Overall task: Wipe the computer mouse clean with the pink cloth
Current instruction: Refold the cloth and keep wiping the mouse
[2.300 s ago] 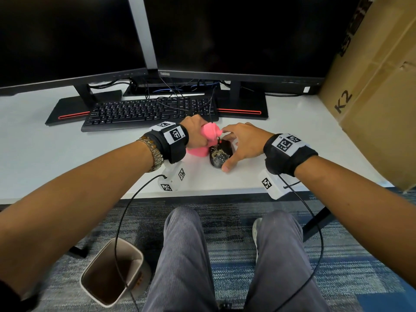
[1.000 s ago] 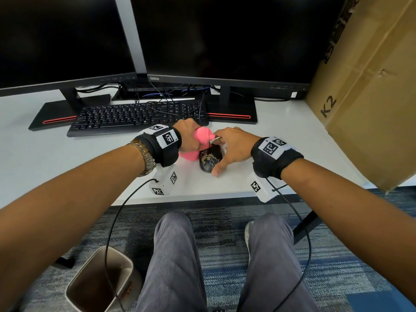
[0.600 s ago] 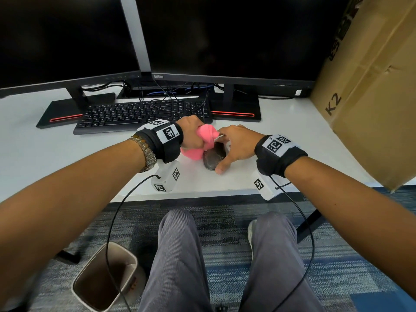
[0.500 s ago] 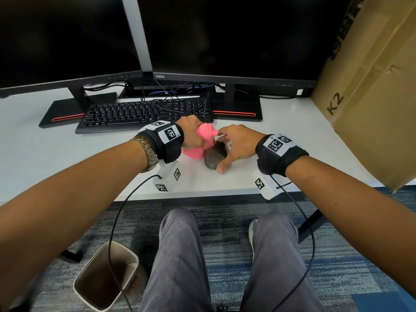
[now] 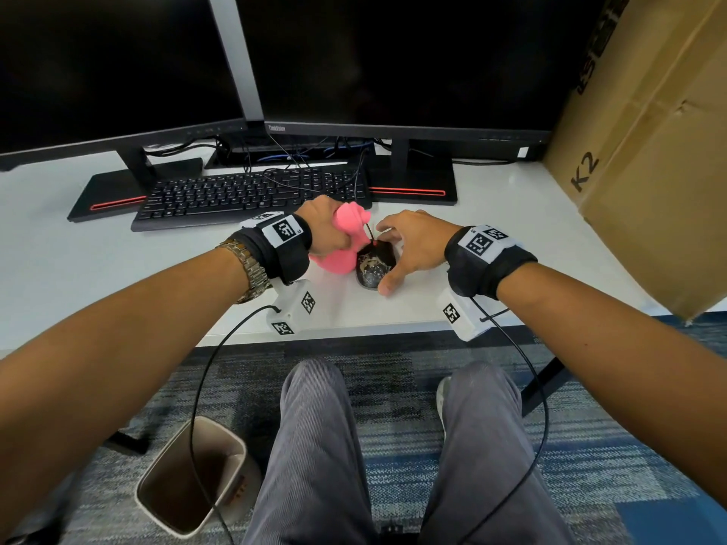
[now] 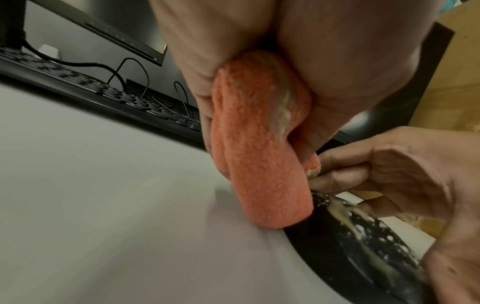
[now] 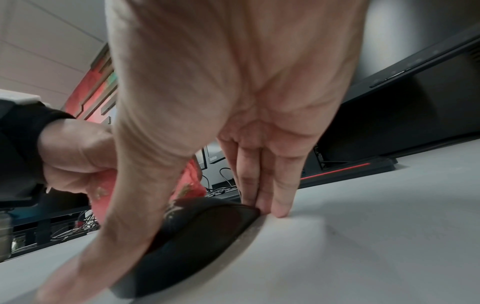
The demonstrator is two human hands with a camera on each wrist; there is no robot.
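Pink cloth (image 5: 344,239) now lifted in left hand (image 5: 324,226); mouse (image 5: 373,263), nose toward monitors, steadied by right hand (image 5: 413,241).

white desk (image 5: 78,269) | blue-grey carpet (image 5: 590,466) | cardboard box (image 5: 668,171)

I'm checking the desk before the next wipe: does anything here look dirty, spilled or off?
Yes. The black mouse is splattered with pale, crusty residue across its top, and the pink cloth gripped in the left hand already carries a whitish smear. The right hand steadies the mouse by its sides.
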